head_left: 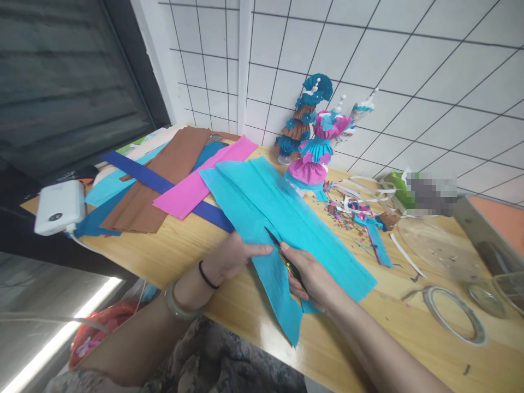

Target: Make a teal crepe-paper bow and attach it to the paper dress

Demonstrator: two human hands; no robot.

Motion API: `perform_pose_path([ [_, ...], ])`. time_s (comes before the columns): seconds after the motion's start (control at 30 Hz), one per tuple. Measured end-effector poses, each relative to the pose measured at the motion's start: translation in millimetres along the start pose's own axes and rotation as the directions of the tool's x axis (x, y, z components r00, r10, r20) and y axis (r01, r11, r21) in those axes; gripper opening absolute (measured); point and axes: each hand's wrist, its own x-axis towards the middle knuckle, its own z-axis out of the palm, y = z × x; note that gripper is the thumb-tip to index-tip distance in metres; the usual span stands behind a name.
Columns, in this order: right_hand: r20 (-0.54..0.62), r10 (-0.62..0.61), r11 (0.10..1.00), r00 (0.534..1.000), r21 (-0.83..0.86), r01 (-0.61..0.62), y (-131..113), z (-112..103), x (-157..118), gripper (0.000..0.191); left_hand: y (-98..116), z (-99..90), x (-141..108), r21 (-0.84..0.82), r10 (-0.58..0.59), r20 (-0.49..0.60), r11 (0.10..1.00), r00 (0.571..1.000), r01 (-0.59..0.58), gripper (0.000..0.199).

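A wide sheet of turquoise crepe paper [295, 218] lies across the table, with a long slit splitting its near end into two strips. My right hand [309, 275] is closed round a pair of scissors [291, 266], whose dark blades point away to the left within the slit. Beside the blades, my left hand [235, 256] grips the left strip of the paper. One finger lies on top and the rest are hidden beneath it. The near corner of that strip hangs toward my lap.
Pink [204, 177], brown [159, 180] and blue [139, 172] paper strips overlap on the left, near a white power bank [60, 207]. Decorated paper figures [311, 153] stand by the tiled wall. Paper scraps [352, 210] and a tape roll [454, 315] lie on the right. A red basket [102, 327] is below.
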Motion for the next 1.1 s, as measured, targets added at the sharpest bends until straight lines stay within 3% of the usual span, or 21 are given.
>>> perform_pose_path([
  [0.1,0.0,-0.004,1.0,1.0,-0.003,0.004,-1.3,-0.6,0.1,0.043,0.6,-2.5,-0.3,0.058,0.026,-0.008,0.998,1.0,-0.026,0.049],
  [0.23,0.026,-0.034,0.999,0.999,-0.003,0.034,-2.9,-0.2,0.4,0.041,2.4,-10.6,-0.9,0.177,0.099,-0.102,0.981,0.99,-0.08,0.026],
  [0.33,0.041,-0.045,0.999,0.998,-0.021,0.046,-3.0,0.3,1.0,0.04,2.0,-12.5,0.6,0.145,0.086,-0.111,0.987,0.99,-0.07,0.02],
  [0.5,0.045,0.0,1.0,0.999,-0.011,0.001,-2.1,0.4,3.4,0.041,-0.5,-7.2,4.2,-0.026,0.019,-0.131,0.999,0.991,-0.022,0.032],
  [1.1,0.026,-0.022,0.998,0.999,-0.059,0.024,-4.8,0.4,10.6,0.039,-4.4,-10.9,4.1,0.033,-0.013,-0.179,0.999,0.984,0.019,0.037],
])
